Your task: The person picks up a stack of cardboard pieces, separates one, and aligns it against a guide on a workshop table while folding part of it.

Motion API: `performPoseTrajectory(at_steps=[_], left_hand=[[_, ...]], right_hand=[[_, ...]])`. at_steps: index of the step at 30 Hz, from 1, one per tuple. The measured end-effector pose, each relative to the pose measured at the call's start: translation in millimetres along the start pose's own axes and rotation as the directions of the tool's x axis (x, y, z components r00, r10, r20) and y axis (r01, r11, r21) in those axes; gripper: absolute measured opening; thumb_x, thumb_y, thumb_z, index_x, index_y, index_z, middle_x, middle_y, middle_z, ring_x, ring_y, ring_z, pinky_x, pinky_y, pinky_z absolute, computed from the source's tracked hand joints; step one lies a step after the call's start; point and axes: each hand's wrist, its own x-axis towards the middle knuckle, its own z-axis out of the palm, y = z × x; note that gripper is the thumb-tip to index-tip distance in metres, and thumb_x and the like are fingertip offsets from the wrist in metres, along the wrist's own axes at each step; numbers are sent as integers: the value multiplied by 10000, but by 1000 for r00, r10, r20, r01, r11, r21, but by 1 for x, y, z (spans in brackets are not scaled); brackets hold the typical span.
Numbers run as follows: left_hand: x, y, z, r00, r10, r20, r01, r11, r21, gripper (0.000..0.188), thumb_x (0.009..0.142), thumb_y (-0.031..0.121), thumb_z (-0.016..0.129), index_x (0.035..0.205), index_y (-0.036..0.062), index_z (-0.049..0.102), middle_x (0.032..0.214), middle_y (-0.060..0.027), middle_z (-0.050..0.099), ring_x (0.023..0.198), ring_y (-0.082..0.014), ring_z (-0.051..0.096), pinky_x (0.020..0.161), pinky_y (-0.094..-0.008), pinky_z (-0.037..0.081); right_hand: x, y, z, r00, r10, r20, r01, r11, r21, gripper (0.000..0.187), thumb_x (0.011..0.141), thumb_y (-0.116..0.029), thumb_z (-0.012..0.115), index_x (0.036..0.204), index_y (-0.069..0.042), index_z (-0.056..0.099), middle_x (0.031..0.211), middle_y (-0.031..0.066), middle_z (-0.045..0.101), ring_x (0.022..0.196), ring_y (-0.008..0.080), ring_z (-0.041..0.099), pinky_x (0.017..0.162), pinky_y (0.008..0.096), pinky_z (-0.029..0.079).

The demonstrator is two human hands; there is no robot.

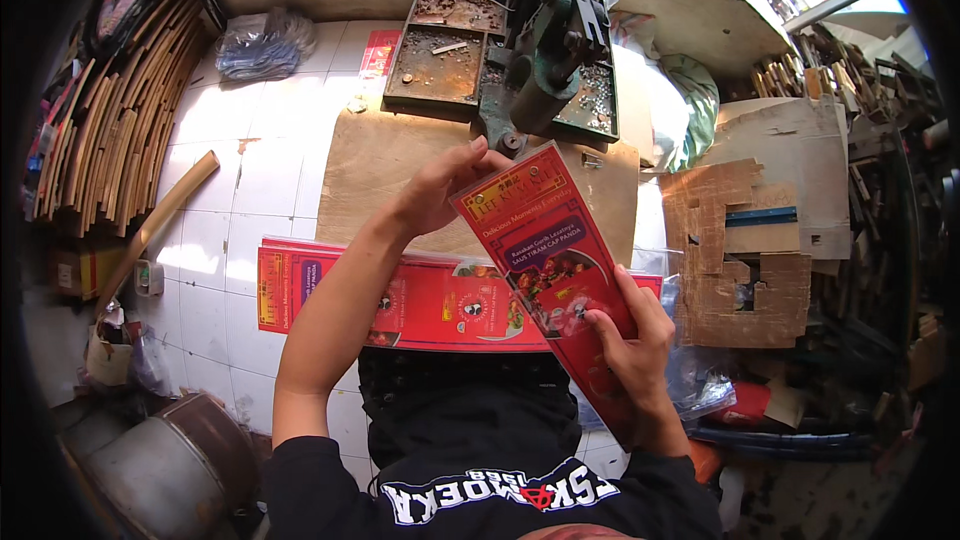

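Observation:
My right hand [642, 340] grips a long red printed card strip [560, 270] by its right edge, thumb on the front. The strip is tilted, its top end pointing up and left, with a food picture and a clear glossy covering. My left hand [447, 185] is beside the strip's upper left edge, fingers loosely extended and partly behind it; whether it touches the strip is unclear. Below, a stack of similar red strips [420, 302] lies sideways across my lap, partly covered by my left forearm. Just beyond my hands stands a dark green lever press [548, 80].
The press stands on a wooden board [365, 170], flanked by a compartment tray [432, 68] with small metal bits. Cardboard sheets [690, 240] lean at right, and stacked cardboard [120, 130] at left. A plastic bundle [265, 45] and a metal drum [170, 470] rest on the tiled floor.

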Motion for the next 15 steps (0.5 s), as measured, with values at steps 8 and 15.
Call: performPoseTrajectory(at_steps=[8,15], left_hand=[[2,-4,-6,993,-9,-119,26,989,146,384,943,292,628,1147,-33,630,1070,-115,691,949,-170,676,859,-331,543],[3,-2,0,973,43,-228,35,945,325,300,940,247,649,1078,-19,648,948,-99,706,821,-165,700,725,-305,583]], right_hand=[[-1,8,16,997,18,-71,-19,1000,-11,616,727,-38,816,1304,-31,602,826,120,633,699,206,630,629,323,510],[-1,19,22,987,64,-145,-62,998,23,615,726,-35,817,1300,-14,599,885,138,667,742,223,646,688,329,518]])
